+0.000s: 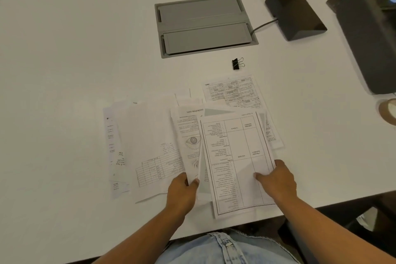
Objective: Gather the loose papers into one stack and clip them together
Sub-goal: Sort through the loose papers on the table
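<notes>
Several printed papers lie fanned out near the front edge of the white table. My right hand grips the right edge of a table-printed sheet, thumb on top; the sheet is lifted slightly and overhangs the table edge. My left hand pinches the lower edge of a sheet with an eye drawing. More sheets spread to the left, and one gridded page lies behind. A black binder clip rests shut on the table beyond the papers, apart from both hands.
A grey cable hatch is set in the table behind the clip. A black wedge-shaped device with a cable stands at the back right, a larger black object further right, and a tape roll at the right edge.
</notes>
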The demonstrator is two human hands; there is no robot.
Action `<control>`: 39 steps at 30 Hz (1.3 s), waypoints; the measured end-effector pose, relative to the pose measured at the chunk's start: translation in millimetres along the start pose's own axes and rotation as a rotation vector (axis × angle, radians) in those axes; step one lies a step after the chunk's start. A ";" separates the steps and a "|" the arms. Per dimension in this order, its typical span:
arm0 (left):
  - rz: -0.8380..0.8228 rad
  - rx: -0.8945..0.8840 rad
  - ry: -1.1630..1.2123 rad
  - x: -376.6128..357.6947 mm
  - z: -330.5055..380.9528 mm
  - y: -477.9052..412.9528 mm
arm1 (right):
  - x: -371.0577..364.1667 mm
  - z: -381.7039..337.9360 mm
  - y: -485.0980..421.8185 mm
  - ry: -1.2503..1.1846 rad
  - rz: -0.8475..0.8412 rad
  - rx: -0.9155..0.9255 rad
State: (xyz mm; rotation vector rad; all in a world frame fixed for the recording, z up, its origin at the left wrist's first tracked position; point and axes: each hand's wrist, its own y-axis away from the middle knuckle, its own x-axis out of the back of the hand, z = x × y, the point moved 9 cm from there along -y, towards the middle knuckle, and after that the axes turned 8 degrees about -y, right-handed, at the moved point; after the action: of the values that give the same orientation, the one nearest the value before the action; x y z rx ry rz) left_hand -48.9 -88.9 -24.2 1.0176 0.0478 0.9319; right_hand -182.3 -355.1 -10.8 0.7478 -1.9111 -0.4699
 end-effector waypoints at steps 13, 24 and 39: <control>-0.017 -0.025 0.101 18.4 4.1 3.0 | 50.2 17.8 -13.1 -0.593 -0.100 0.073; -0.194 -0.119 0.267 9.8 24.9 15.1 | 16.6 -13.5 3.3 -0.732 -0.275 0.096; -0.304 -0.202 0.313 19.7 46.4 18.8 | -18.2 -47.6 35.9 -0.551 -0.581 0.208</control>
State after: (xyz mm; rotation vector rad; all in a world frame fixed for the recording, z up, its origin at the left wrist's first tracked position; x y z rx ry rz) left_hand -28.2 -104.6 22.9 0.6485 0.3547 0.7907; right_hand -144.2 -316.4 19.8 1.4399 -2.2531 -0.9168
